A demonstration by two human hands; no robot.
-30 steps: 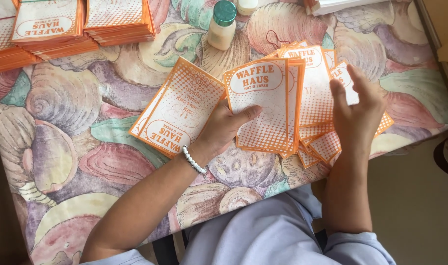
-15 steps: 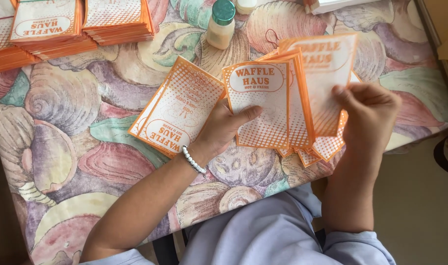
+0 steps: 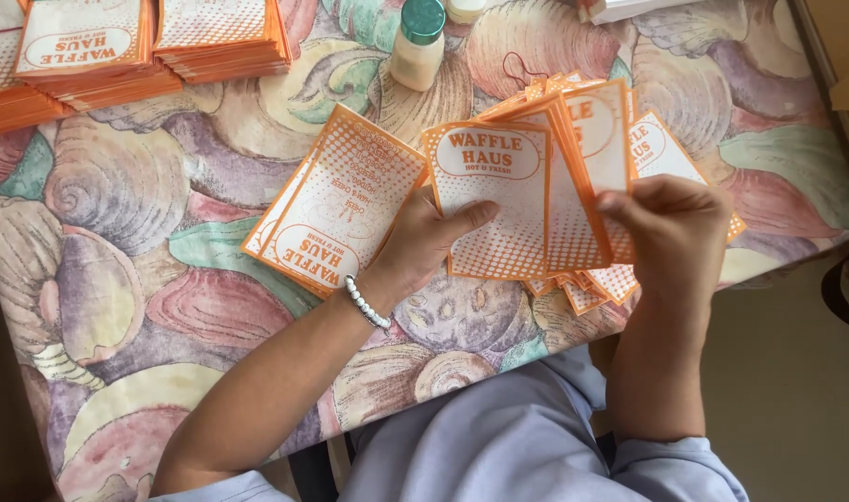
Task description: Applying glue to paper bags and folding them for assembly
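The table (image 3: 164,307) wears a cloth printed with big pastel shells. Stacks of orange and white paper bags (image 3: 136,46) lie at the upper left of the frame, a few flat bags (image 3: 336,200) at centre, and a green-capped bottle (image 3: 417,42) stands at the top.

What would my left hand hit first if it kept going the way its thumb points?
Likely the fanned bundle of orange-and-white paper bags that the left hand already grips; beyond them, the right hand. Depth is hard to judge from above.
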